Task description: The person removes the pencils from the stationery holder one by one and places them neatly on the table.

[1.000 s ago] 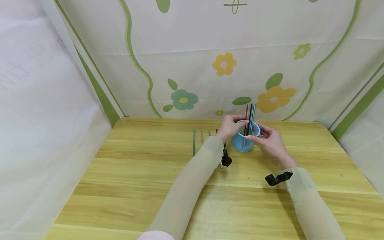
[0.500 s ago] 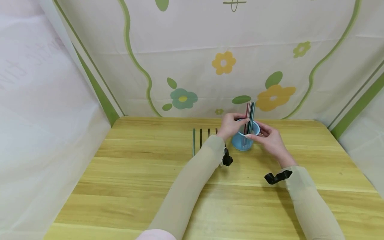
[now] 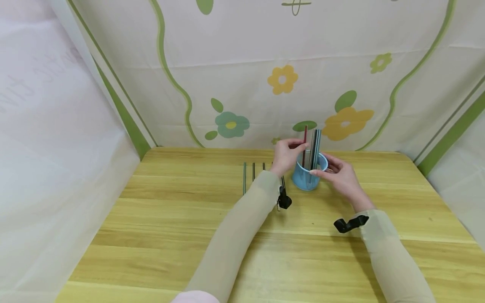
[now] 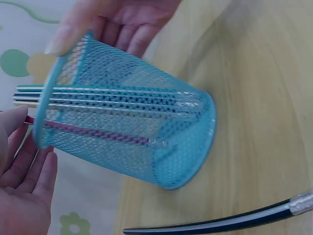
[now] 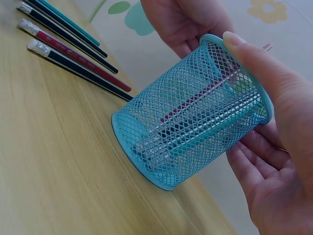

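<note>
A light-blue wire-mesh pencil cup (image 3: 301, 180) stands on the table. My right hand (image 3: 345, 180) holds it at the right side, thumb at the rim and fingers behind. Between thumb and fingertips, my left hand (image 3: 286, 156) pinches a red pencil (image 3: 305, 134) near its upper end. That pencil's eraser end is down inside the cup, seen through the mesh in the left wrist view. Several other pencils (image 4: 112, 102), teal and dark, lean together on the cup's other side, eraser ends down.
Left of the cup several pencils lie in a row on the wooden table (image 3: 159, 235): a teal pencil (image 5: 73, 24), a red pencil (image 5: 73, 55) and dark ones, partly under my left forearm in the head view. A flower-patterned cloth (image 3: 235, 50) hangs behind the table.
My left hand has shifted left and slightly up with the red pencil, which now stands apart from the bunch of pencils. The right hand and the cup keep their place.
</note>
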